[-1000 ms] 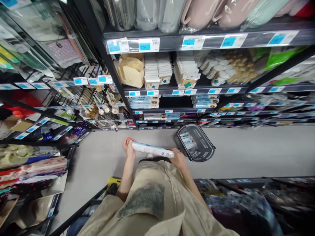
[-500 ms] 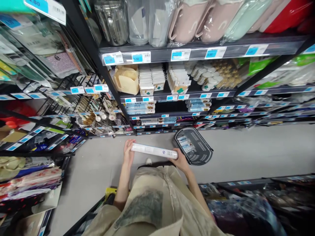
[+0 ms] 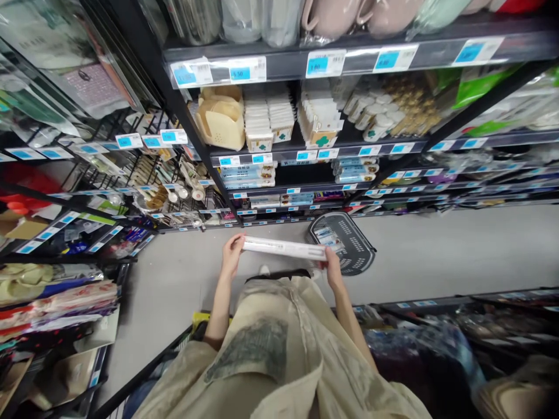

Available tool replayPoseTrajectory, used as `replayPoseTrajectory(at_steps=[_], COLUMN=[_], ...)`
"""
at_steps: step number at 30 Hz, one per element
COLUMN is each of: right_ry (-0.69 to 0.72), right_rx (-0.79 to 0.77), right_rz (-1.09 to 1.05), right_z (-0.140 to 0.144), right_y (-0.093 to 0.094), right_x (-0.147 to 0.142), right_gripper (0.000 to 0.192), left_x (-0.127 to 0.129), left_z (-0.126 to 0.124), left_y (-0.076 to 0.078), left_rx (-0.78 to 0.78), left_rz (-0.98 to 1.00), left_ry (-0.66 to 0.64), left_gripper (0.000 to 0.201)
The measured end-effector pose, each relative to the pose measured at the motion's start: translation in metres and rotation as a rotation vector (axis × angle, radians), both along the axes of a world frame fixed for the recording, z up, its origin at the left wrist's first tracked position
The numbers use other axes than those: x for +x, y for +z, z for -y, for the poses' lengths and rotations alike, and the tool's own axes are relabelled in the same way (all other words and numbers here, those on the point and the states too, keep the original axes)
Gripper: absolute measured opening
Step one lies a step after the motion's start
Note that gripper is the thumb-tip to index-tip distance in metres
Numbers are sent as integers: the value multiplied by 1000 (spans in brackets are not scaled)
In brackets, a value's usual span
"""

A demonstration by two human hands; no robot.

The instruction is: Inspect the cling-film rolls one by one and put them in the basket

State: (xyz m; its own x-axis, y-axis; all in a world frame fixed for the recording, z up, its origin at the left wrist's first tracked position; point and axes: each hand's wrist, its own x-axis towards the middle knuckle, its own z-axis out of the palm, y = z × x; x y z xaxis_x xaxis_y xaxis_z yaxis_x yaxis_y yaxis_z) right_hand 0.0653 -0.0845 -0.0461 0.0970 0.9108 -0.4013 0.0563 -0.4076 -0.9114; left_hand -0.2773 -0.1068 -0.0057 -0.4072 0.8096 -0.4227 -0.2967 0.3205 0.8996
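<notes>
From where I stand, the shopper is holding a long white pack crosswise in front of a beige shirt, up off the grey floor. The left hand is curled around one end, and the right hand grips the other, so the pack spans the gap between them with its middle free of any fingers. The fingertips on the underside are hidden, so I can't tell how far they wrap. Seen from above, the right hand overlaps the edge of a dark basket on the floor, which has blue-and-white packs inside.
</notes>
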Motion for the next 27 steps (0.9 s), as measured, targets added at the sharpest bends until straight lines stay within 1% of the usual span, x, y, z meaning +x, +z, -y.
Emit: replayPoseTrajectory(at_steps=[2,5,9,12,15,17,20,22,24,26,27], right_ry=[26,21,-12,-21,-38,-64,-83,-90,-120,-161,-177], right_rx=[-4,-11,-22,-25,-43,-89,-123,-128,-142,-150,-143], right_rz=[-28,-36,48,167,218,220,222,210,150,65,31], right_z=[3,8,14,15,13,11,9,10,11,12,12], right_y=[1,3,4,6,6,5,-2,-7,-9,-9,-8], right_x=[-2,-4,-5,-5,-4,-3,0,0,-2,-7,-10], right_gripper=[58,55,56,56,50,48,46,45,49,51,48], left_x=[2,1,-3,-5,-5,-3,2,5,6,6,5], left_z=[2,7,10,11,12,12,13,14,16,18,19], left_y=[-3,-5,-4,-2,2,7,11,11,8,3,1], left_rx=[-46,-73,-91,-123,-131,-99,-29,-16,-26,-45,-58], left_rz=[-154,-362,-535,-565,-517,-522,-614,-670,-697,-709,-710], left_ry=[-22,-79,-131,-163,-227,-277,-312,-303,-283,-276,-280], left_gripper=[49,42,30,31,37,39,37,34,33,32,33])
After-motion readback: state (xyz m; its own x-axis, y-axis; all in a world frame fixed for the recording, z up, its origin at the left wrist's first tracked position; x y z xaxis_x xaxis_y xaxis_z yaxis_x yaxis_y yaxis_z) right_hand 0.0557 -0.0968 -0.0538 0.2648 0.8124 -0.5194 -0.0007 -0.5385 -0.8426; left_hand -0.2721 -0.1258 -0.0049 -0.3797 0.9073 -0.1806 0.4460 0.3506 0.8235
